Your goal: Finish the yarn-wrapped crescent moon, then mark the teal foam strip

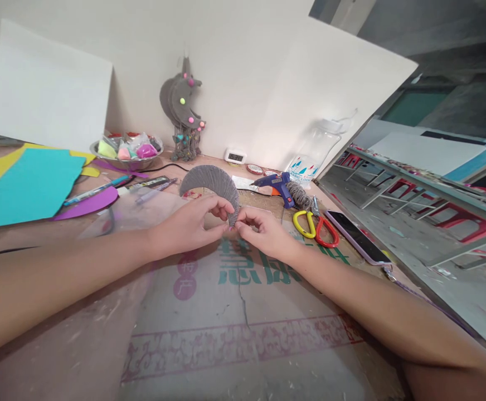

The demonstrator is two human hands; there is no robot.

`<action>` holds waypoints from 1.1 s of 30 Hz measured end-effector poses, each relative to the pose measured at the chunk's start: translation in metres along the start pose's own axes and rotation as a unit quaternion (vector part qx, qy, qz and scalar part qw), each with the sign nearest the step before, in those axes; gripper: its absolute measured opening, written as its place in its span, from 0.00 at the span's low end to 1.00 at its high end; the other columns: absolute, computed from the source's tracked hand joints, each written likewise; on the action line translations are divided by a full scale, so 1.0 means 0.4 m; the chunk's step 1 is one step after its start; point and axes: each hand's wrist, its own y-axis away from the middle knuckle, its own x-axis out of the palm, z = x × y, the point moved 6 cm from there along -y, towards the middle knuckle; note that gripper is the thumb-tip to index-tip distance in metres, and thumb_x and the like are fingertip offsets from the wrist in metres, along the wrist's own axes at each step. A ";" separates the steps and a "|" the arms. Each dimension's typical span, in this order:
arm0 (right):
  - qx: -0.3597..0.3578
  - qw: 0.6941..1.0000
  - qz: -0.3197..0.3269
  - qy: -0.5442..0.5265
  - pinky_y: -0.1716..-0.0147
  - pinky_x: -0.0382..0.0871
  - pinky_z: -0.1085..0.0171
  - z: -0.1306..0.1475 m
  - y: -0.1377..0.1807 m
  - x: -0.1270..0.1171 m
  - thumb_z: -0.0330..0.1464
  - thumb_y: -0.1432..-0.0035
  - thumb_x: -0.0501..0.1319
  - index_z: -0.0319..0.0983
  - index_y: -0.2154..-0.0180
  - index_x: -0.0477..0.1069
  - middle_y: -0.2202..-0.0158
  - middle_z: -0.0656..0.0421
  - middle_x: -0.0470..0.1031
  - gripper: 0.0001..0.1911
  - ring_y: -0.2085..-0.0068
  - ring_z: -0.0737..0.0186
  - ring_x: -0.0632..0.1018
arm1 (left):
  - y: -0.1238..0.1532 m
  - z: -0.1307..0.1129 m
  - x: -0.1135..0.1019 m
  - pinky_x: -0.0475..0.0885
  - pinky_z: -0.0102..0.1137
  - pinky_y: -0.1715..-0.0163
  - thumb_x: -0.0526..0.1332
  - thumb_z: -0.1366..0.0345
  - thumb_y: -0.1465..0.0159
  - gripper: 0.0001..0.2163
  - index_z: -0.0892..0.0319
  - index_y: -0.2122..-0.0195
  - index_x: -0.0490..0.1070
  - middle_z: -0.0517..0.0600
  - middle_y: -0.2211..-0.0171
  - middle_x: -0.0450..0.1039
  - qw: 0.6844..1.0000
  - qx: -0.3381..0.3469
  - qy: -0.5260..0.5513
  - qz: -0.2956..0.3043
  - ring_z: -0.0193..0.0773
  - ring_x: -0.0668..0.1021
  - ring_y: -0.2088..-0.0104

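A crescent moon shape (214,179) wound in grey yarn stands tilted above the cardboard. My left hand (197,223) grips its lower right end between thumb and fingers. Right beside it, my right hand (263,231) is closed in a pinch at the crescent's tip, on the grey yarn; the fingertips partly hide what lies between them. From that tip a loose grey strand (242,301) hangs down over the printed cardboard sheet (209,345). Both hands nearly touch each other.
Behind are a blue glue gun (287,189), a yarn ball (300,196), scissors with yellow and red handles (327,233), a phone (358,236) and a plastic bottle (314,150). A decorated grey moon (182,106) hangs at the wall. Leftward lie a clay bowl (128,161) and turquoise foam sheet (29,186).
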 end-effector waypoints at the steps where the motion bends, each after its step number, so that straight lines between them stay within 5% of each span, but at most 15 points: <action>1: -0.004 1.000 0.000 0.002 0.75 0.55 0.69 0.002 0.000 0.000 0.31 0.47 0.53 0.39 0.75 0.63 0.78 0.63 0.62 0.06 0.75 0.69 0.62 | 0.000 0.001 0.000 0.70 0.33 0.56 0.57 0.67 0.41 0.10 0.57 0.58 0.66 0.49 0.60 0.71 1.000 -0.001 0.003 0.000 0.37 0.74 0.58; 33: -0.013 1.000 0.002 0.011 0.74 0.56 0.68 0.006 0.000 0.000 0.31 0.46 0.54 0.38 0.74 0.63 0.77 0.63 0.63 0.06 0.74 0.68 0.63 | -0.003 0.006 0.002 0.68 0.31 0.56 0.54 0.69 0.38 0.09 0.59 0.57 0.67 0.48 0.60 0.71 0.999 -0.016 0.023 0.027 0.36 0.73 0.58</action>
